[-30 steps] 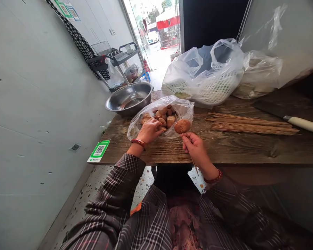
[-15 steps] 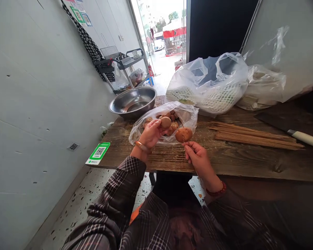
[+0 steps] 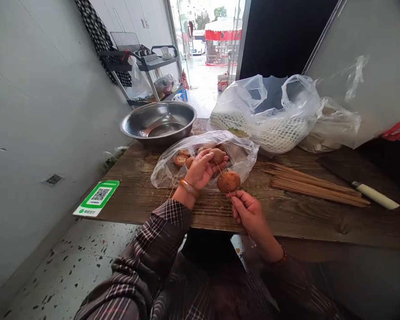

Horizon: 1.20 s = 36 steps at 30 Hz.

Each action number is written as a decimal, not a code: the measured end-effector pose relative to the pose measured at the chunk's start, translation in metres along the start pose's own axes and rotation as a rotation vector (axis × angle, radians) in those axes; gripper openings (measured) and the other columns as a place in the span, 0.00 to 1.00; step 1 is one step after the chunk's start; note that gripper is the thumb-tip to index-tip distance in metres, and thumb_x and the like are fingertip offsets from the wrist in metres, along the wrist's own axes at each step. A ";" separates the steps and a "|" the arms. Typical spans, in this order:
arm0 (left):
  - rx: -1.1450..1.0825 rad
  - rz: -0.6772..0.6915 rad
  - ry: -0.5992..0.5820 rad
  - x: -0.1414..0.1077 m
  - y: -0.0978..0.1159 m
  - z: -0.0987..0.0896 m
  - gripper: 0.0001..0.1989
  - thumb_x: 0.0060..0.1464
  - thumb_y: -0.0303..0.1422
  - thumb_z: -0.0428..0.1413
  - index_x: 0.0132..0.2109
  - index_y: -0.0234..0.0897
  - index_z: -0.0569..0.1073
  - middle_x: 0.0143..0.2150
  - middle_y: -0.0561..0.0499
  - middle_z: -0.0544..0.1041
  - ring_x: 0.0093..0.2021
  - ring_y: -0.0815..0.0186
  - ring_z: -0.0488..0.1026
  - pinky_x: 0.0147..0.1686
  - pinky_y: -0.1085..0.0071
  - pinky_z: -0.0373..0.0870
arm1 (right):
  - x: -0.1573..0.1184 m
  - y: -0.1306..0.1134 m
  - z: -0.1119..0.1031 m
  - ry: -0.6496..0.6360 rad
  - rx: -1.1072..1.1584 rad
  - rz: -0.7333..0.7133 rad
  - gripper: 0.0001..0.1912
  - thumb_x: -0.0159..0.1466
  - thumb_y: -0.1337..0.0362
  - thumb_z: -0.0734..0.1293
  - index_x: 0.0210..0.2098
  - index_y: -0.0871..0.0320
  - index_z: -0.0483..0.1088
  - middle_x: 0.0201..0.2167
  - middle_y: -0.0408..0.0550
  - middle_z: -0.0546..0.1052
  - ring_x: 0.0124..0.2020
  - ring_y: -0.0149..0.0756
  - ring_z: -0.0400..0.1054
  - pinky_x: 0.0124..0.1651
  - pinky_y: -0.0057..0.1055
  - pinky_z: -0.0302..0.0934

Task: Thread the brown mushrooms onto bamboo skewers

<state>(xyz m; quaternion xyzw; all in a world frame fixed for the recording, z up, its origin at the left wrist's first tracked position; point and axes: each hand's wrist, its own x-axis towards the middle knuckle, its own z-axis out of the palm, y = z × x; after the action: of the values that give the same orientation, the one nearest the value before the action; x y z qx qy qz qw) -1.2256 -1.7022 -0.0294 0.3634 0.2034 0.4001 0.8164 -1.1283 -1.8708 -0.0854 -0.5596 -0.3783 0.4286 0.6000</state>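
My left hand [image 3: 202,171], a bangle at its wrist, pinches a brown mushroom [image 3: 218,155] between thumb and fingers above an open clear plastic bag [image 3: 243,155]. Lower and to the right, my right hand [image 3: 249,210] is closed around thin wooden skewers [image 3: 230,194]. A larger mushroom cap [image 3: 228,182] is threaded on them, and their tips stick out beyond it. The tips reach up close to the mushroom in my left hand; whether they touch it I cannot tell. More mushrooms [image 3: 180,160] lie inside the bag, partly hidden by my left hand.
A steel basin [image 3: 158,122] stands at the back left of the wooden table [image 3: 306,218]. On the right lie a bundle of skewers [image 3: 313,184] and a knife [image 3: 376,194]. Filled plastic bags [image 3: 269,120] stand behind. A QR-code card [image 3: 98,198] lies at the left edge.
My left hand has brought its mushroom nearer the skewer tips and turned it. My right hand still holds the skewers with the cap on them. The camera view has shifted.
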 end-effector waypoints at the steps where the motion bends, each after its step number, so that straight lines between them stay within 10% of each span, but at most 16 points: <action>1: -0.016 -0.002 -0.012 0.000 -0.001 -0.002 0.10 0.60 0.26 0.58 0.49 0.33 0.71 0.43 0.42 0.83 0.44 0.58 0.83 0.52 0.59 0.77 | 0.000 -0.001 0.000 0.004 -0.015 0.010 0.19 0.65 0.49 0.67 0.42 0.59 0.73 0.15 0.35 0.67 0.15 0.25 0.56 0.20 0.24 0.50; 36: -0.048 0.040 0.000 -0.015 -0.009 -0.001 0.10 0.61 0.32 0.61 0.49 0.34 0.75 0.46 0.43 0.83 0.49 0.59 0.82 0.60 0.53 0.72 | 0.002 -0.006 -0.002 -0.039 -0.121 0.110 0.22 0.68 0.46 0.65 0.43 0.60 0.73 0.15 0.33 0.61 0.16 0.25 0.48 0.20 0.27 0.42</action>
<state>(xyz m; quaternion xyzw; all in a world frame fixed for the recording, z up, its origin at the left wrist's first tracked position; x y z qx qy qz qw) -1.2303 -1.7177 -0.0362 0.3477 0.1864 0.4214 0.8166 -1.1253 -1.8697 -0.0794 -0.6061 -0.3839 0.4480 0.5334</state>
